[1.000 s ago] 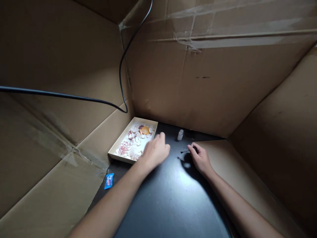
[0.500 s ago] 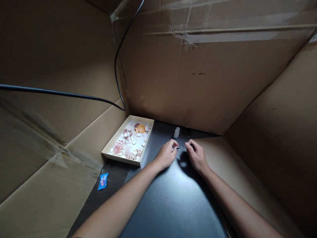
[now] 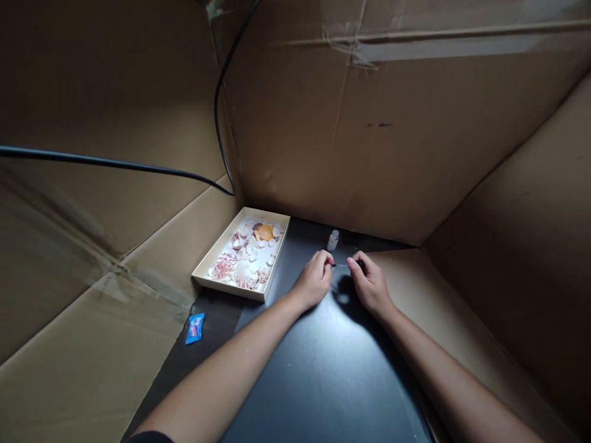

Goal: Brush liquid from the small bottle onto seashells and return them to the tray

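Note:
My left hand point(image 3: 314, 280) is closed in a pinch over the dark tabletop, and a small dark tip pokes out past its fingertips. Whatever else it grips is hidden by the fingers. Just to the right, my right hand point(image 3: 370, 284) is also closed, thumb against the fingers, with something dark partly showing inside the curl; its kind cannot be made out. The two hands are apart by a narrow gap, where a few tiny pale specks show. Behind them a small clear vial point(image 3: 333, 241) with a whitish look stands upright on the table.
A shallow cream box point(image 3: 231, 290) of seashells point(image 3: 247, 275) lies to the left. Nearer me is a blue packet point(image 3: 194, 328). Cardboard walls point(image 3: 323, 166) enclose the dark table point(image 3: 332, 381), and a black cable point(image 3: 138, 165) hangs at upper left.
The whole view has shifted slightly. The pale thing seen in my left fingers earlier is now mostly hidden, with only a dark tip showing. My right hand remains closed.

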Demonstrator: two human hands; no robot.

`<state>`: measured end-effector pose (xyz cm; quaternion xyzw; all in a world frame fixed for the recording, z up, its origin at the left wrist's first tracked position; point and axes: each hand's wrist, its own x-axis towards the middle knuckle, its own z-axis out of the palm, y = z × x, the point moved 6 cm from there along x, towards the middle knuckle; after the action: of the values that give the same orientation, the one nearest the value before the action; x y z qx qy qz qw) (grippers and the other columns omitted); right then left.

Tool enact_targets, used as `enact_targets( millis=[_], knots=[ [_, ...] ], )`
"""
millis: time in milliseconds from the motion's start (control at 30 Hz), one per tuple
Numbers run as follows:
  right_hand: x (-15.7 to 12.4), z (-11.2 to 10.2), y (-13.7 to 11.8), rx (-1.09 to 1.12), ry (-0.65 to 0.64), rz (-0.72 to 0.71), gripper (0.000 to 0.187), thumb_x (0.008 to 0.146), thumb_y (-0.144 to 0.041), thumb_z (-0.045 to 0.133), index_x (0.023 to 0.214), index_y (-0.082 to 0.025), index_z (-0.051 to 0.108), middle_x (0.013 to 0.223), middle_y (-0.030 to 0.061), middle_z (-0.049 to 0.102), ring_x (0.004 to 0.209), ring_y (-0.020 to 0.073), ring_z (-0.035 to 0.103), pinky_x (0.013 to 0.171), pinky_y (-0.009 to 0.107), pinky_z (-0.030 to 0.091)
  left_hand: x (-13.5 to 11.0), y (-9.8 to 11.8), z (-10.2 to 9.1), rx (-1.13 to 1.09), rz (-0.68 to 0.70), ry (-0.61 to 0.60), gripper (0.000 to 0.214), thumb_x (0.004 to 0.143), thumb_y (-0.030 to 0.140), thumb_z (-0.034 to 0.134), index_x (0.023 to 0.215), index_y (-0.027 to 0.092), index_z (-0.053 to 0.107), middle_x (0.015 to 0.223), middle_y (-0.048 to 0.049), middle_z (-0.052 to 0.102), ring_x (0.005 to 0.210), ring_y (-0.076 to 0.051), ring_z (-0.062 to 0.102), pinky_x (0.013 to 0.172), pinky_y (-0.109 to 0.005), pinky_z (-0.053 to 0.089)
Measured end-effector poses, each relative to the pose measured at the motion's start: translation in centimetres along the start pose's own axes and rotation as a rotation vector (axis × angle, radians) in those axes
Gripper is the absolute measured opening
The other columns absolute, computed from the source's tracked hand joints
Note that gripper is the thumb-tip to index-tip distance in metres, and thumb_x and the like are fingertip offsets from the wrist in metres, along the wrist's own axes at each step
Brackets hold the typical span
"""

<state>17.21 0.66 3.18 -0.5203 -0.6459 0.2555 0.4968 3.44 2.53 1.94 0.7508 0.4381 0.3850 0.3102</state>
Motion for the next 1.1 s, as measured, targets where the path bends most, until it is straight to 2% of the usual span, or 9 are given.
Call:
enact_targets(
  millis=[133,300,500,633,767,967,1100],
  knots=[
    [0.0,0.1,-0.2,-0.031,-0.006,-0.022,0.034,0.090,-0.048,0.048,0.069,-0.021,0.045,0.057,-0.0051,0.041,0.055,0.0112,0.039,0.056,0.025,0.030,0.1,0.0,0.3,0.022,0.038,-0.004,0.017,0.083,0.010,0.043,0.096,0.018,0.050,0.098,-0.0056,0.058,0.092,-0.014,0.055,0.085,-0.027,0.044],
    [0.0,0.0,-0.3,-0.175,0.025,-0.023,0.034,0.089,-0.046,0.049,0.066,-0.021,0.043,0.054,-0.0052,0.039,0.053,0.0110,0.037,0.055,0.025,0.029,0.0,-0.6,0.6,-0.008,0.003,-0.002,0.024,0.082,0.011,0.046,0.106,0.017,0.050,0.103,-0.0071,0.060,0.091,-0.014,0.056,0.083,-0.027,0.046],
    [0.0,-0.1,-0.9,-0.184,0.032,-0.092,0.033,0.090,-0.046,0.048,0.069,-0.021,0.044,0.057,-0.0046,0.042,0.055,0.0111,0.038,0.056,0.024,0.030,0.0,-0.6,0.5,-0.015,-0.025,-0.001,0.017,0.084,0.018,0.050,0.100,0.017,0.054,0.093,-0.0048,0.062,0.082,-0.013,0.057,0.078,-0.026,0.046],
    [0.0,-0.2,-0.6,-0.258,0.051,-0.059,0.034,0.090,-0.047,0.048,0.068,-0.021,0.044,0.056,-0.0045,0.042,0.054,0.0112,0.038,0.054,0.024,0.029,0.0,-0.6,0.6,-0.042,-0.035,-0.016,0.016,0.085,0.021,0.050,0.101,0.017,0.053,0.083,-0.0016,0.061,0.072,-0.012,0.054,0.071,-0.025,0.044],
    [0.0,0.0,-0.9,-0.217,0.026,-0.115,0.034,0.090,-0.047,0.047,0.069,-0.021,0.044,0.057,-0.0044,0.043,0.055,0.0112,0.039,0.056,0.024,0.031,-0.1,-0.5,0.6,-0.036,-0.026,-0.013,0.016,0.083,0.018,0.051,0.099,0.017,0.051,0.080,-0.0003,0.058,0.070,-0.012,0.053,0.069,-0.024,0.042],
    [0.0,-0.3,-0.9,-0.287,0.059,-0.098,0.035,0.090,-0.048,0.047,0.068,-0.021,0.043,0.056,-0.0047,0.041,0.054,0.0110,0.038,0.054,0.024,0.030,-0.1,-0.2,0.6,-0.026,0.003,-0.008,0.019,0.079,0.012,0.051,0.097,0.019,0.049,0.081,0.0003,0.056,0.070,-0.011,0.051,0.069,-0.024,0.042],
    [-0.2,0.1,-1.4,-0.269,0.015,-0.144,0.033,0.091,-0.047,0.046,0.070,-0.021,0.044,0.059,-0.0039,0.044,0.055,0.0113,0.040,0.056,0.024,0.031,-0.2,-0.2,0.6,-0.015,0.017,-0.006,0.021,0.077,0.011,0.051,0.097,0.019,0.049,0.081,0.0006,0.055,0.071,-0.012,0.050,0.070,-0.025,0.042]
  ],
)
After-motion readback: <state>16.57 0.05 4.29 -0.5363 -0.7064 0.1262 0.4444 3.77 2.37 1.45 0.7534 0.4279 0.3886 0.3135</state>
